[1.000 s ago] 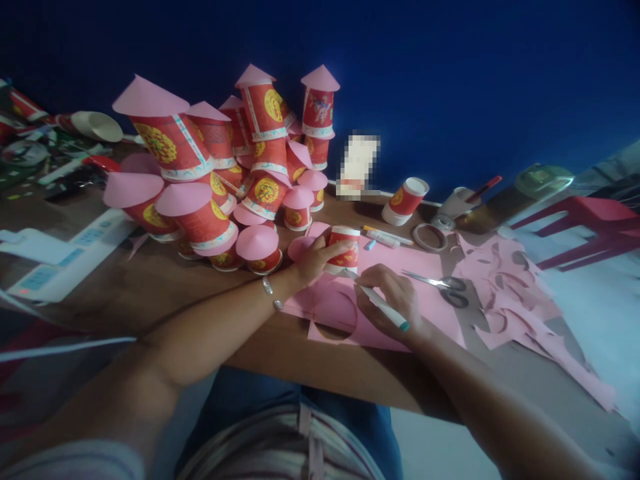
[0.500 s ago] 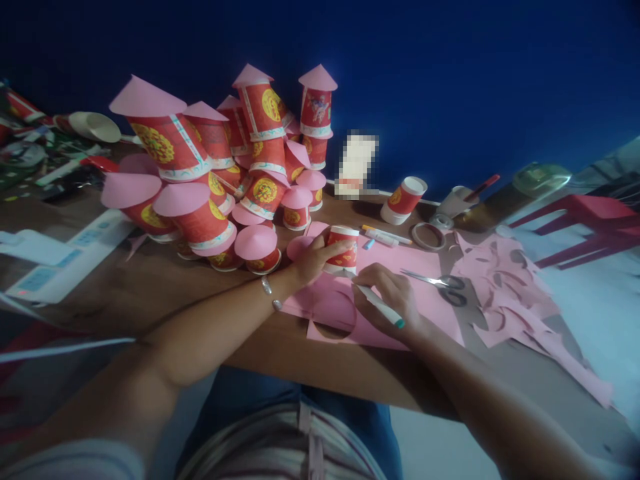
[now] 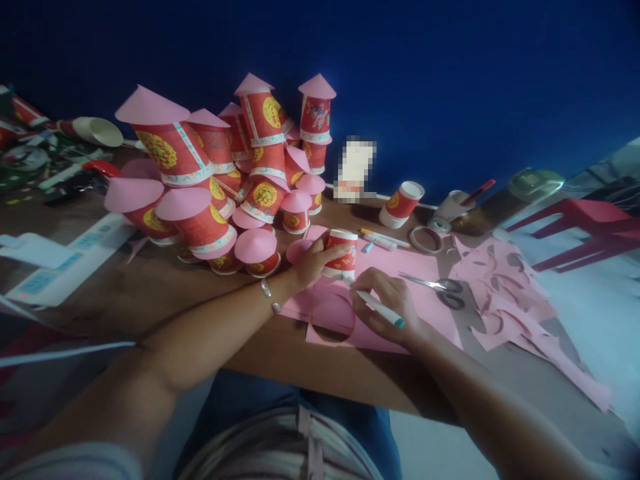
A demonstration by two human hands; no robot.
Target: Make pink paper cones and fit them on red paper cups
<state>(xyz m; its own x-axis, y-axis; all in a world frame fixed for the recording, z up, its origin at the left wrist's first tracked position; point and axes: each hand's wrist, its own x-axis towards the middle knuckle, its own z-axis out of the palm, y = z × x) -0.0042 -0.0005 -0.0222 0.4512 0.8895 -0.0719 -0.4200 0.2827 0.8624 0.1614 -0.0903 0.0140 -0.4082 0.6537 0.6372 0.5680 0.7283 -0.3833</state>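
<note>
My left hand [image 3: 315, 261] is closed around a red paper cup [image 3: 341, 255] with white bands, upright above pink paper [image 3: 383, 267]. In my right hand [image 3: 384, 300] is a white marker with a green end [image 3: 383, 311], gripped like a pen, its tip near the foot of the cup. A round pink paper piece [image 3: 333, 313] lies in front of the cup. To the right of my right hand rest scissors [image 3: 445, 287] with dark handles.
Red cups with pink cone tops [image 3: 195, 217] are piled at the left. Pink paper scraps [image 3: 510, 293] spread along the right side. Behind stand another red cup [image 3: 404, 203], a tape roll [image 3: 426, 239] and several markers [image 3: 383, 239]. A white power strip [image 3: 75, 260] lies far left.
The view has shifted slightly, so most things sit a little lower. Both hands keep their hold on the cup and the marker, with hardly any movement.
</note>
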